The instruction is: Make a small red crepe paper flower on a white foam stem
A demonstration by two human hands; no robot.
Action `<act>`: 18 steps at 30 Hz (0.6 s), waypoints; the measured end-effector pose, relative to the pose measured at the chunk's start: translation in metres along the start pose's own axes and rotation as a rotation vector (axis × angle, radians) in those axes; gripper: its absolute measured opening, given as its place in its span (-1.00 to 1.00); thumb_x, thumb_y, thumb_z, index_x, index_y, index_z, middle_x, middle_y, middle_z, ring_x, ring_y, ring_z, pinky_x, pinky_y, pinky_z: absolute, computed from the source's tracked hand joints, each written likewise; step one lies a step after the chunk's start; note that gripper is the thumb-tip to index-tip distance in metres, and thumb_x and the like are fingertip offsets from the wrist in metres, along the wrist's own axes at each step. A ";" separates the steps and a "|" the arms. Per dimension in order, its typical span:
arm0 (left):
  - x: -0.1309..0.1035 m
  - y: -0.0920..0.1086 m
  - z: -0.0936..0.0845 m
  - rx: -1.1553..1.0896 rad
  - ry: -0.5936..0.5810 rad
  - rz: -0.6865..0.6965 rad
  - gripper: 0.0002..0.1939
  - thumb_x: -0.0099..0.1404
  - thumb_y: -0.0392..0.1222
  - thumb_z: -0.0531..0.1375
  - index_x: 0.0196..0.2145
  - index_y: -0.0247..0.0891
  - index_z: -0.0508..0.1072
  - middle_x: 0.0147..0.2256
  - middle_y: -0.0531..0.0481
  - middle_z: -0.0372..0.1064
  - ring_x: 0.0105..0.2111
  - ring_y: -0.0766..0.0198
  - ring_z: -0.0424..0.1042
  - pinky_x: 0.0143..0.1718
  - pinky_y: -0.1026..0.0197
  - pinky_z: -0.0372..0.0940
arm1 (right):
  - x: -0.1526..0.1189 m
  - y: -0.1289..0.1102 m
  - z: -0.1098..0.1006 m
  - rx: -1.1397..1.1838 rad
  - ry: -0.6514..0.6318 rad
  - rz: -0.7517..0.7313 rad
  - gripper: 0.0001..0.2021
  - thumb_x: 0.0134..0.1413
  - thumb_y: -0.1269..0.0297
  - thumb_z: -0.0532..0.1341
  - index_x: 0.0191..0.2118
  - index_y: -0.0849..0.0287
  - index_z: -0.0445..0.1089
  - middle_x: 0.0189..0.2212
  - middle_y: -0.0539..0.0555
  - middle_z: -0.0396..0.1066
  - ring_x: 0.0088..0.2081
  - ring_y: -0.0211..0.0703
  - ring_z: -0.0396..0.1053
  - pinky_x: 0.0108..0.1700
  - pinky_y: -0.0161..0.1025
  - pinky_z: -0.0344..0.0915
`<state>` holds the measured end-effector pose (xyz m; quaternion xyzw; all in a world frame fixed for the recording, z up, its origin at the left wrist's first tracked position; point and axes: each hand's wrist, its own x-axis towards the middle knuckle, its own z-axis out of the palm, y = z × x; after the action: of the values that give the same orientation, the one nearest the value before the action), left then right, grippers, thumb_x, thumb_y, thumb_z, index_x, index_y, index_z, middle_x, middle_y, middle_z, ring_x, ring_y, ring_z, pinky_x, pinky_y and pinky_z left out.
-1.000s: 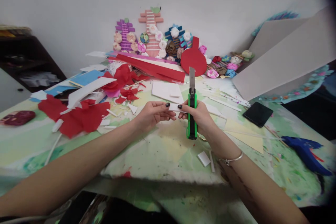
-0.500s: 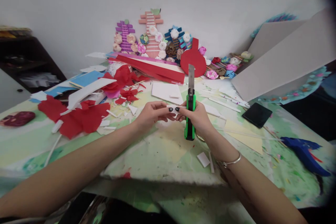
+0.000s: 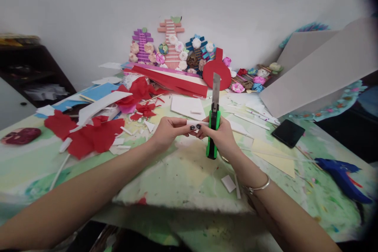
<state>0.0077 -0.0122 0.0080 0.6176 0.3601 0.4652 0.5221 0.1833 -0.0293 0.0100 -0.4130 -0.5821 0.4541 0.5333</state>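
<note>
Both my hands meet over the middle of the table, thumbs side by side on a small white piece, perhaps foam board. My left hand is closed, pinching the left part of that piece. Held upright in my right hand is a green and black utility knife, its blade out and pointing up; the thumb and fingertips also grip the white piece. Behind the hands lies a white board with a small strip on it. A white square offcut rests by my right forearm.
Red crepe paper and white scraps spread on the left. A blue glue gun, a black flat device and a yellow sheet lie right. A red guitar-shaped cutout stands among paper flowers at the wall; large grey panels lean right.
The camera has tilted slightly upward, shifting the view. Both hands keep their pinch on the white piece, which shows more of its top edge; the knife stays in my right hand.
</note>
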 end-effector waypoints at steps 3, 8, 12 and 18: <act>-0.002 0.006 -0.001 0.113 0.059 0.085 -0.88 0.07 -0.23 0.30 -0.41 -0.30 0.63 -0.49 -0.04 0.53 -0.49 0.26 0.44 -0.41 0.27 0.31 | 0.001 0.003 -0.001 -0.040 -0.023 -0.011 -0.72 -0.03 0.12 0.29 -0.30 0.14 0.23 -0.61 -0.04 0.44 -0.55 -0.15 0.47 -0.45 -0.24 0.43; -0.006 0.012 -0.002 0.355 0.155 0.223 -0.89 0.08 -0.26 0.27 -0.47 -0.30 0.62 -0.56 0.02 0.49 -0.55 0.30 0.39 -0.49 0.30 0.24 | 0.000 0.003 -0.005 -0.395 0.037 -0.144 -0.80 0.12 0.11 0.17 -0.21 0.09 0.25 -0.63 -0.09 0.37 -0.63 -0.21 0.39 -0.47 -0.29 0.31; -0.005 0.012 -0.005 0.477 0.246 0.308 -0.90 0.08 -0.24 0.28 -0.46 -0.29 0.61 -0.55 0.03 0.49 -0.52 0.28 0.39 -0.44 0.31 0.25 | -0.002 -0.004 -0.006 -0.774 0.124 -0.347 -0.88 0.16 0.20 0.14 -0.25 0.11 0.27 -0.42 0.03 0.42 -0.44 -0.16 0.39 -0.32 -0.27 0.22; -0.004 0.011 -0.010 0.635 0.330 0.487 -0.91 0.10 -0.28 0.26 -0.50 -0.26 0.60 -0.58 0.05 0.47 -0.57 0.33 0.39 -0.45 0.34 0.27 | -0.009 -0.003 0.002 -1.098 0.049 -0.348 -0.81 0.20 0.12 0.08 -0.26 0.14 0.23 -0.45 0.08 0.40 -0.41 -0.07 0.34 -0.41 -0.28 0.05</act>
<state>-0.0031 -0.0152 0.0186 0.7319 0.4079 0.5333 0.1165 0.1824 -0.0388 0.0108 -0.5378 -0.7794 -0.0188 0.3208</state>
